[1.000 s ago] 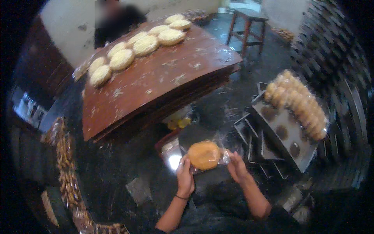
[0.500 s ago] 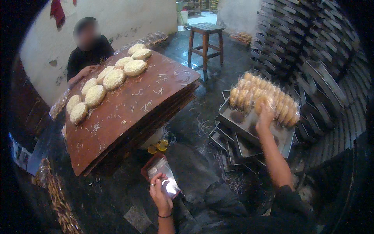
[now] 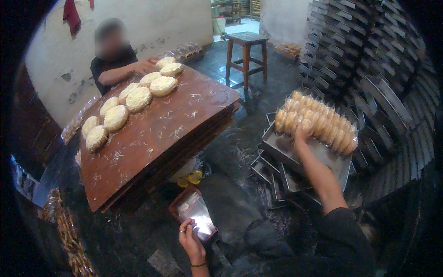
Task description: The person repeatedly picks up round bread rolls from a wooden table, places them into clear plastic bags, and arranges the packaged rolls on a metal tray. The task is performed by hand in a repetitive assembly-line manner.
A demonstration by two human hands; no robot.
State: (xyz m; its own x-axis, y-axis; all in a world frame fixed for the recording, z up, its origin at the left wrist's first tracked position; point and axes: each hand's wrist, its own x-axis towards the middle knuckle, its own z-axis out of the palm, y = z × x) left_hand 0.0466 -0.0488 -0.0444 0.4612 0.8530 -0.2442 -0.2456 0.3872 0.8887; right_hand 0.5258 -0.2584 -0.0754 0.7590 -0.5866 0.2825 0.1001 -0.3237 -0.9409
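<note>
My left hand (image 3: 191, 242) is low in the middle, its fingers loosely stretched and resting on a stack of clear plastic bags (image 3: 196, 212) in a red tray (image 3: 174, 210). My right hand (image 3: 302, 134) reaches to a row of plastic-wrapped round buns (image 3: 334, 122) on a metal baking tray (image 3: 288, 150). Its fingers are bent around one wrapped bun at the near side of the row, partly hidden. Round buns covered in pale shreds (image 3: 138, 99) lie in two rows on a brown board (image 3: 152, 138) at left.
Across the board sits another person (image 3: 113, 60), a hand at the far buns. More metal trays (image 3: 272, 177) are stacked under the top one, and tall stacks of tins (image 3: 350, 41) line the right. A wooden stool (image 3: 247, 55) stands behind. Packed goods (image 3: 69, 231) lie at lower left.
My right hand has shifted slightly left along the wrapped buns. The other person's hand has moved right to the far shredded-topped buns. The view has shifted slightly.
</note>
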